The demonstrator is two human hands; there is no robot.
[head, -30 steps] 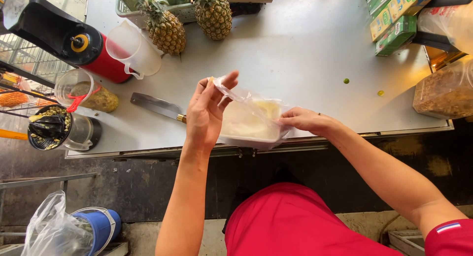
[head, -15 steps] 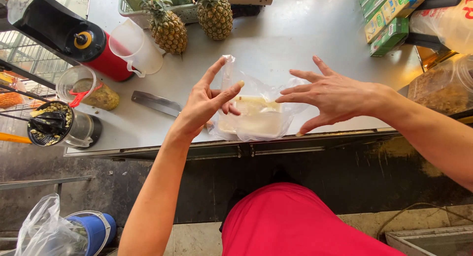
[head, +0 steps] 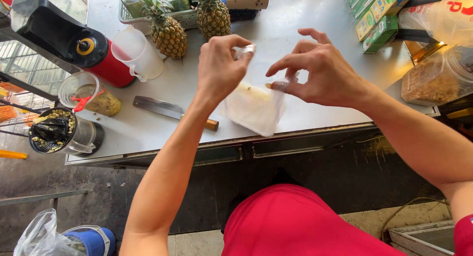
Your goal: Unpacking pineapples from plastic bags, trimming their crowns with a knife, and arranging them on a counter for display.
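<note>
We observed a clear plastic bag holding pale yellowish fruit pieces [head: 253, 107], lifted just above the front part of a grey metal counter [head: 305, 19] and hanging between the two hands. The left hand [head: 219, 69] pinched one upper corner of the bag between thumb and fingertips; the right hand [head: 325, 69] pinched the opposite corner likewise, its other fingers spread. We judged the step in hand to be the gathering of the bag's mouth for closing; the move to follow would call for bringing the two corners together without tipping the contents. A steel knife with a wooden handle [head: 172, 111] lay on the counter just left of the bag. Farther back stood two whole pineapples [head: 189, 24] in front of a pale tray, and a translucent plastic jug [head: 138, 54] beside a red and black blender base [head: 93, 54]. At the counter's right rear corner we noted stacked green and yellow rectangular cartons [head: 377, 17], and at the right edge a large clear jar of brown material [head: 436, 76]; their labels we could not make out.
</note>
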